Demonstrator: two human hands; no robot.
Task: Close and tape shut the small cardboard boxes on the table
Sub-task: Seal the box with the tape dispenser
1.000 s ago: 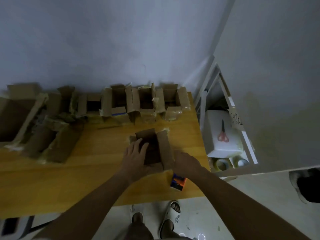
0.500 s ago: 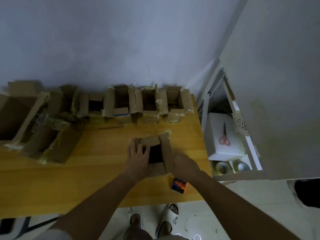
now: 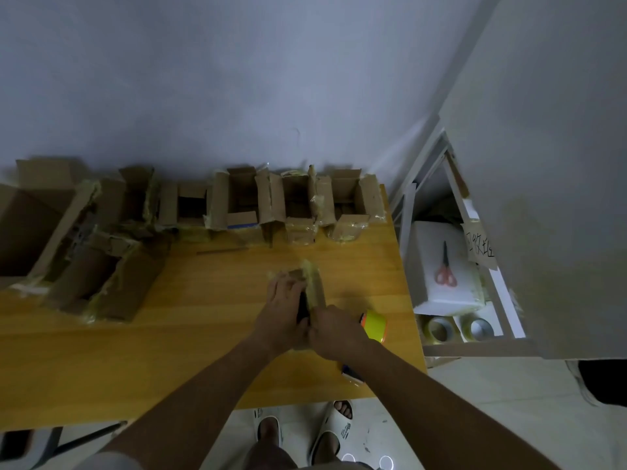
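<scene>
Since half a second ago the flaps of the small brown cardboard box [image 3: 310,283] have folded further inward, leaving only a narrow dark slit between them, and a yellow roll of packing tape with an orange core [image 3: 374,324] has come into sight just right of the right wrist. The box stands on the yellow wooden bench [image 3: 203,334], near its right end and toward the front edge, well apart from the other cartons. The left hand [image 3: 281,313] lies over the box's left flap with straight fingers [image 3: 280,286] pressing it down. The right hand [image 3: 334,330] is at the box's near right corner, its fingers curled against the right flap; whether they pinch the cardboard cannot be told from this angle. The two hands touch each other at the box's near end. A small blue-and-white object [image 3: 353,374] peeks out beneath the right forearm, near the bench's front edge.

Along the wall stands a row of open small cardboard boxes [image 3: 295,206] with flaps up and yellowish tape remnants on them, and larger torn cartons [image 3: 84,252] lie at the left. A thin dark strip [image 3: 222,251] lies on the bench in front of the row. To the right of the bench is a white shelf unit [image 3: 475,347] with a white foam block [image 3: 441,266] carrying red-handled scissors [image 3: 445,269], and two tape rolls [image 3: 458,329] sit below it.
</scene>
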